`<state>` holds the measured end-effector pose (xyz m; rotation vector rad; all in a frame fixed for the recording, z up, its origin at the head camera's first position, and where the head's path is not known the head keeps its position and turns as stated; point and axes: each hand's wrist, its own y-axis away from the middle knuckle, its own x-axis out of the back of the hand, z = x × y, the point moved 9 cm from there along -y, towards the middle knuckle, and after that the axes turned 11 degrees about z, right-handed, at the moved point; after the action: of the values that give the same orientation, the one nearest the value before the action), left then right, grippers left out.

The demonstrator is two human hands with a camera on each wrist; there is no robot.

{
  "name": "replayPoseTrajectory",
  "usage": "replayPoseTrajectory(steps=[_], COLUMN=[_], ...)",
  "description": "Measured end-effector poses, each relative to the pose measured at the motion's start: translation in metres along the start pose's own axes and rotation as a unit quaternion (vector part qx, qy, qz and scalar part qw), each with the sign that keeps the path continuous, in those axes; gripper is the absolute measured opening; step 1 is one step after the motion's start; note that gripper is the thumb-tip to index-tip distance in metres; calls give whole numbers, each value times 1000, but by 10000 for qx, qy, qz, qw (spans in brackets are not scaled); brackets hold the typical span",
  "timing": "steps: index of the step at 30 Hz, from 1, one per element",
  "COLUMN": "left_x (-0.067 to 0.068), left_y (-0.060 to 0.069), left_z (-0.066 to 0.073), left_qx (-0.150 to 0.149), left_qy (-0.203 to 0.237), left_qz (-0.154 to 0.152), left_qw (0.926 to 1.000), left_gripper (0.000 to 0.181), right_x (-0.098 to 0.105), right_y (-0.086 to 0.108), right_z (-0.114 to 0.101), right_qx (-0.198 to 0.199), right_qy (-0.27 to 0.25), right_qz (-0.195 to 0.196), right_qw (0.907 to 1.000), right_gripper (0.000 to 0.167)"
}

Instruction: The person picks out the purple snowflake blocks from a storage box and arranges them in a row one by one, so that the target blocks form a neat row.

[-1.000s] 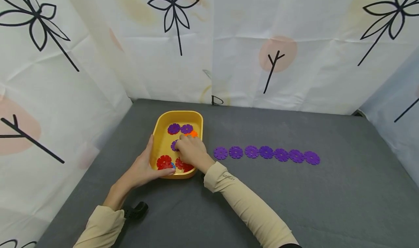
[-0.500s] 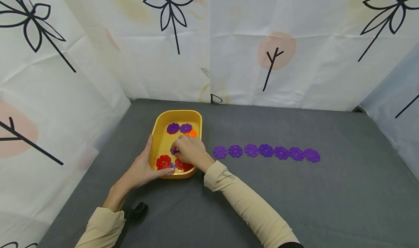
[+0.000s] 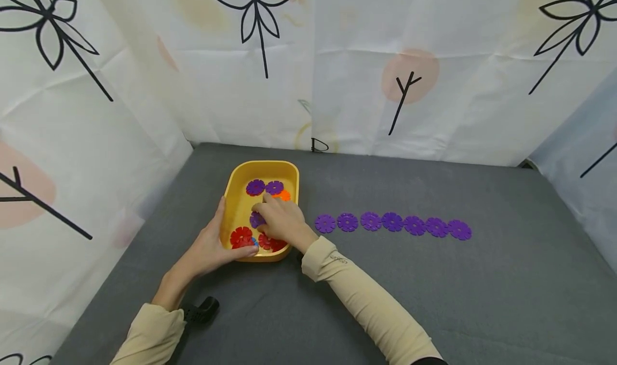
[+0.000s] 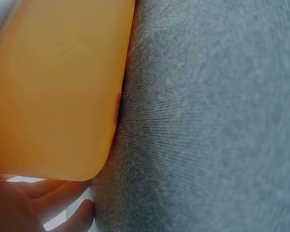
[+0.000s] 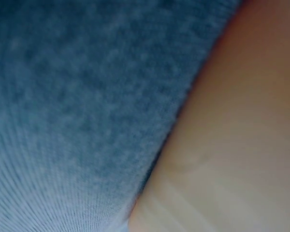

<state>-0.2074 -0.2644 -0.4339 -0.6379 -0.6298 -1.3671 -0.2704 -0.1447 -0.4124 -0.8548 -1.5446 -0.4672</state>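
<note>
In the head view a yellow tray [image 3: 233,194] holds loose flower-shaped plastic discs. My left hand [image 3: 209,252] grips the tray at its left and near side, the thumb over the near rim. The left wrist view shows the tray's outer wall [image 4: 58,92] with fingers [image 4: 63,200] by its lower edge. My right hand [image 3: 283,219] is inside the tray, thumb and forefinger pinching a purple disc [image 3: 256,220] that they partly cover. Red discs [image 3: 241,237] lie at the near end, two purple discs [image 3: 275,187] and an orange disc [image 3: 284,195] at the far end.
A row of several purple discs [image 3: 392,222] lies on the grey cloth [image 3: 385,290] to the right of the tray. Patterned white sheets [image 3: 347,103] hang behind and beside the table. The right wrist view shows only cloth and blurred skin.
The right fingers have shifted slightly about the purple disc in the tray, and the disc sits a little nearer and more tilted. My left hand and the row of discs stay put.
</note>
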Motion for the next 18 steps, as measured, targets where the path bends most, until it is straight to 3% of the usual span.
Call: replayPoseTrajectory(steps=[18], left_x=[-1], left_y=[0], left_z=[1], left_qx=[-33], left_qy=[153], left_qz=[-1], left_qw=[9999], left_gripper=[135], right_x=[2], right_y=[1], right_z=[0], right_qx=[46], right_qy=[-235], right_qz=[5], right_qw=[9997], right_gripper=[36])
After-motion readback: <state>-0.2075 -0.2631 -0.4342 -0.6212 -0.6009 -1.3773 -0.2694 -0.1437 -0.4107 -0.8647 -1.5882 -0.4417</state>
